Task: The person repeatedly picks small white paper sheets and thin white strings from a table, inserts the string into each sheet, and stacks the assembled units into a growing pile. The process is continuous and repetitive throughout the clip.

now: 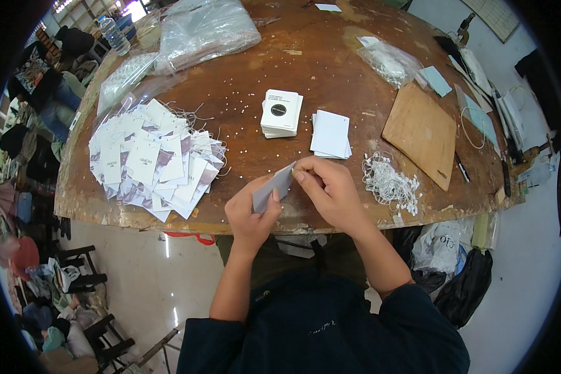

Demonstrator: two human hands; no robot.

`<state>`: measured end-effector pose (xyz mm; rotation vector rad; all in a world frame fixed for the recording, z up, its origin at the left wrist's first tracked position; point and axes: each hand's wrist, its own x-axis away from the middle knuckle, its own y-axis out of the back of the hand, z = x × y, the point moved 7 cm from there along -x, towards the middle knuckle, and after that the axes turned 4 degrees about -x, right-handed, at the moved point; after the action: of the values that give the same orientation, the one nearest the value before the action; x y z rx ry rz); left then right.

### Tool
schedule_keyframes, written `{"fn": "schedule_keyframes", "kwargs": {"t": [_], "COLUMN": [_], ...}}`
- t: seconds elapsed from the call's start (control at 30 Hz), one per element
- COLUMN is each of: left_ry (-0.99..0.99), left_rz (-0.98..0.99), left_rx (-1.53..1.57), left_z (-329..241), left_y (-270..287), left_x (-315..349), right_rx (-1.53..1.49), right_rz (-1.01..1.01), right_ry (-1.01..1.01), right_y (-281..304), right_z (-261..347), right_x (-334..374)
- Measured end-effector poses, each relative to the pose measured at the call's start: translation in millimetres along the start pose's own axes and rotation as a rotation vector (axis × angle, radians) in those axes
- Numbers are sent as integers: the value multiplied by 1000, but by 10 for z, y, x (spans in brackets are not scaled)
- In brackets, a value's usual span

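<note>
Because the grey card (274,189) looks thin, steadying it without bending while working at its top corner would probably serve best; it is tilted, above the near edge of a brown table (330,62); the left hand (248,210) grips it between thumb and fingers; the right hand (328,192), thumb and forefinger nearly together, meets its upper right corner; whether they pinch anything, I cannot tell.

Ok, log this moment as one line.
left hand: holds grey card; right hand: at card's upper corner; tag pile: at left; white string heap: at right
</note>
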<state>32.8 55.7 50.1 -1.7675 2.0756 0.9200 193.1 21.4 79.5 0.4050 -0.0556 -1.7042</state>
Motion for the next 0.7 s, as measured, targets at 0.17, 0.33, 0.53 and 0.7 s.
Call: {"fn": "schedule_keyframes", "kwargs": {"t": [0.17, 0.33, 0.53, 0.7], "left_ry": [228, -50, 25, 213], "left_rz": [7, 2, -5, -33], "left_rx": [111, 60, 54, 166], "left_z": [123, 15, 26, 110], "left_y": [-24, -25, -15, -49], "left_x": [109, 13, 56, 105], "right_rx": [-19, 34, -28, -19], "right_rz": [-5, 21, 13, 2], "right_ry": [-4, 29, 27, -61], "right_y": [-47, -19, -21, -26], "right_z": [18, 56, 68, 41], "right_x": [-36, -33, -18, 9]}}
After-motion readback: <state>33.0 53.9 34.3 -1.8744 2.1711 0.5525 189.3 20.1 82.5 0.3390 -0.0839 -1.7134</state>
